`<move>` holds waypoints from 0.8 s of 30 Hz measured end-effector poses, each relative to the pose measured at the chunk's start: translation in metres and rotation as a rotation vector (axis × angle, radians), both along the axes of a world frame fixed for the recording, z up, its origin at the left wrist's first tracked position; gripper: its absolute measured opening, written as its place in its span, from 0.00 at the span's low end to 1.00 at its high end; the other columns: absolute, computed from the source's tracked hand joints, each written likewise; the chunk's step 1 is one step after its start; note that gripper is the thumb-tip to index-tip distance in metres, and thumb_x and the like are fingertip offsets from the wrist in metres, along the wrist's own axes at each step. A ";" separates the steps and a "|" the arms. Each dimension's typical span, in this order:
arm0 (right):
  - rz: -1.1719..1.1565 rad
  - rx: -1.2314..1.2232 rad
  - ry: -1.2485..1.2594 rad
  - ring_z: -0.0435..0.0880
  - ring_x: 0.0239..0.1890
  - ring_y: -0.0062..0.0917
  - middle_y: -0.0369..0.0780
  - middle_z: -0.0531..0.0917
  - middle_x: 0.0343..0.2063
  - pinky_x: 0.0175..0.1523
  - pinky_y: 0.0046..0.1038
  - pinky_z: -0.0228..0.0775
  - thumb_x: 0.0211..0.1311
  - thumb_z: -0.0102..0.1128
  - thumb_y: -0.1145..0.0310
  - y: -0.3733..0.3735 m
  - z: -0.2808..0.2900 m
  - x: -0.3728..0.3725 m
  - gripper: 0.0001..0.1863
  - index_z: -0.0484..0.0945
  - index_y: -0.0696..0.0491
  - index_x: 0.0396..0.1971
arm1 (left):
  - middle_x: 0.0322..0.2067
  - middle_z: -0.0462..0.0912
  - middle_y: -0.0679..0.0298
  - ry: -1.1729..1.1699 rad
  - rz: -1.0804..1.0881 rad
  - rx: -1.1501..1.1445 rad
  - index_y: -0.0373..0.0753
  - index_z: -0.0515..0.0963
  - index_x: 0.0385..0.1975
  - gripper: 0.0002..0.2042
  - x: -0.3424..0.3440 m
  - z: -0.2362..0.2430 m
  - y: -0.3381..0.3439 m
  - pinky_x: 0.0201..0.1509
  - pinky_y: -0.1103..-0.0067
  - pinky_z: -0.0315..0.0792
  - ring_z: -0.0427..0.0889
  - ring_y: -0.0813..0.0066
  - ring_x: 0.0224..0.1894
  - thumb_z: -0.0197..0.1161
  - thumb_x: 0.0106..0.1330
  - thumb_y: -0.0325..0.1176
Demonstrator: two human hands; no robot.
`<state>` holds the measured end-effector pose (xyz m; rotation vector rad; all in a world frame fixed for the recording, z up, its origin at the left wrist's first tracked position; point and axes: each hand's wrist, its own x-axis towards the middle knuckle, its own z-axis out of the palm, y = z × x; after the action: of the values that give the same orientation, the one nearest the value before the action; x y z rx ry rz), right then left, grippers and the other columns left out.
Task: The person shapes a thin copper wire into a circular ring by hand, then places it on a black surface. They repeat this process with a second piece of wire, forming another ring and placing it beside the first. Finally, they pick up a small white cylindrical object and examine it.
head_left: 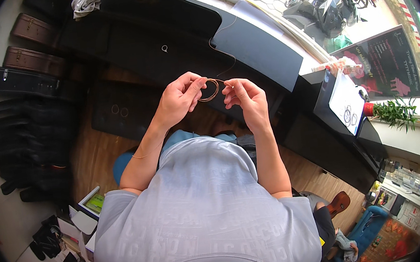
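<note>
In front of my chest, my left hand [182,99] pinches a coil of thin copper-coloured wire string [216,93] between thumb and fingers. My right hand [249,102] is closed at the coil's other side, thumb and forefinger on a strand that bridges the two hands. A loose length of string [233,56] curves away beyond the right hand over the dark surface. Another thin strand [147,155] runs by my left forearm. Two small string coils [120,110] lie on the black padded bench, and a pale coil [164,48] rests farther off on the black surface.
A glossy black piano-like piece [157,14] spans the far side. Dark instrument cases [25,81] line the left wall. At right, string coils [350,116] lie on white paper beside a potted plant [395,114]. Another person [346,245] is at lower right, near a brown guitar part [339,203].
</note>
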<state>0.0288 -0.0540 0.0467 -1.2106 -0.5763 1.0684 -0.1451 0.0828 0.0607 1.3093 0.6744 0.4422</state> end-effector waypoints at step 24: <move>0.208 -0.094 0.109 0.88 0.42 0.22 0.40 0.89 0.38 0.52 0.23 0.81 0.65 0.72 0.73 0.010 -0.008 -0.011 0.10 0.88 0.61 0.44 | 0.21 0.74 0.72 -0.080 -0.084 -0.051 0.36 0.80 0.41 0.11 0.000 -0.024 0.000 0.20 0.87 0.64 0.68 0.90 0.19 0.59 0.80 0.38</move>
<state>0.0174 -0.0444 0.0387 -1.1833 -0.5816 1.3415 -0.1447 0.0832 0.0366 1.2602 0.5581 0.4046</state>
